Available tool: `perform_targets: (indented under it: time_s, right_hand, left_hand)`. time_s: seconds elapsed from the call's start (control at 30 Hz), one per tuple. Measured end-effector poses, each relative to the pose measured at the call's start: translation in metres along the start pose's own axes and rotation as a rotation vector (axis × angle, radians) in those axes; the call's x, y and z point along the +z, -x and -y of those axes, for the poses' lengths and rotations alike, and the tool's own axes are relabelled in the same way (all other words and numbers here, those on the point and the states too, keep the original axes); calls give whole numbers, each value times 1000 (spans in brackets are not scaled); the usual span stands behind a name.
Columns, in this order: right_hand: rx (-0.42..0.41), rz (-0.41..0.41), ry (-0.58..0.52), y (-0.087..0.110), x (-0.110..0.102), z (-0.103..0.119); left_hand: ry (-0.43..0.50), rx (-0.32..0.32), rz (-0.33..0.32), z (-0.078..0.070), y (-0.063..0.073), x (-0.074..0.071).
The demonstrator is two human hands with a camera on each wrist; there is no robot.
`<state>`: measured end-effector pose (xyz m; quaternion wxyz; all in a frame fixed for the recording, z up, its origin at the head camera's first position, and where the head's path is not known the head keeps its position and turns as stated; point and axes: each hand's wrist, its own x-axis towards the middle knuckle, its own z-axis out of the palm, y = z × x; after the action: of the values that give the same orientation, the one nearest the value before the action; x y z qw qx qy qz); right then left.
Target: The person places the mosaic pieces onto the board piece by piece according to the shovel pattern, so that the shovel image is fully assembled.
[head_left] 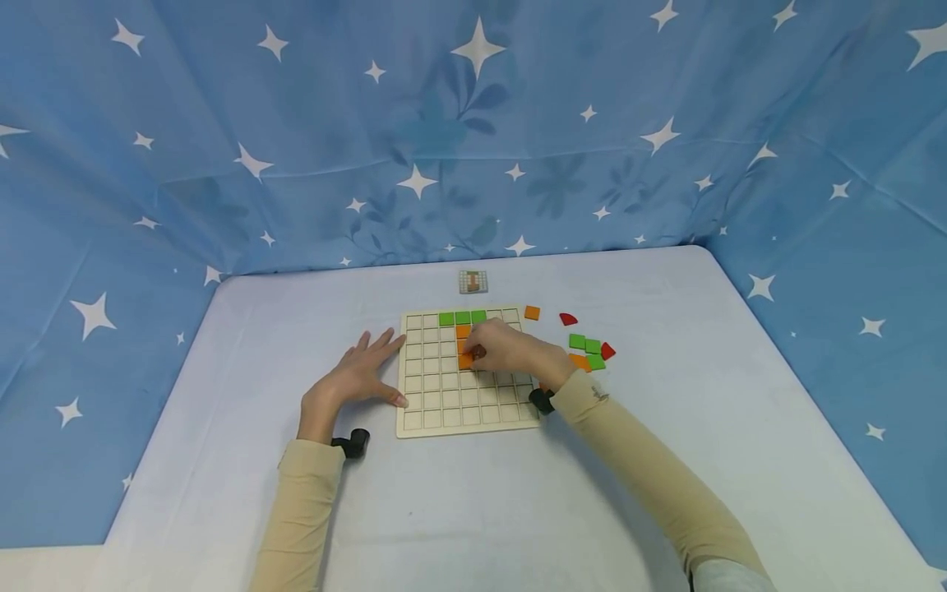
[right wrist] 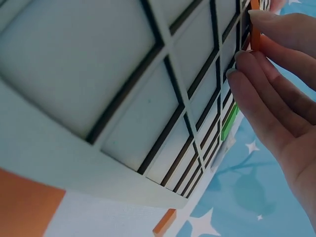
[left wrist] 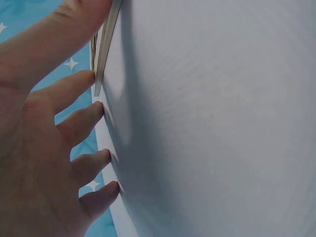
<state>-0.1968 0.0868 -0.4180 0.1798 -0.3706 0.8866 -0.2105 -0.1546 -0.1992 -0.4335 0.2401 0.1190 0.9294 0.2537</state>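
Note:
A cream grid board (head_left: 432,419) lies flat in the middle of the table. My left hand (head_left: 355,378) rests at its left edge, fingers spread, with the thumb and index fingertip at the border. Over the board's middle, my right hand (head_left: 506,347) pinches an orange square tile (right wrist: 255,29) between thumb and index finger. In the head view, orange tiles (head_left: 463,331) run down a column beneath a row of green tiles (head_left: 462,317) near the top of the grid. Part of that column is hidden by the right hand's fingers.
Loose green tiles (head_left: 577,340), orange tiles (head_left: 580,363) and red quarter-round pieces (head_left: 568,319) lie right of the board. A single orange tile (head_left: 532,312) sits by its top right corner. Behind the board is a small pattern card (head_left: 473,282). A blue starry curtain (head_left: 414,107) surrounds the table.

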Motion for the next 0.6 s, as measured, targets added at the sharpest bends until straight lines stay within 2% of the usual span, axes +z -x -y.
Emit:
perform_targets:
  time_s: [0.27, 0.6]
  right_hand:
    - [-49, -28, 76, 2, 2, 6]
    - [-7, -25, -29, 7, 0, -3]
  left_hand:
    - [-8, 8, 1, 1, 0, 0]
    - [-7, 12, -4, 0, 0, 0]
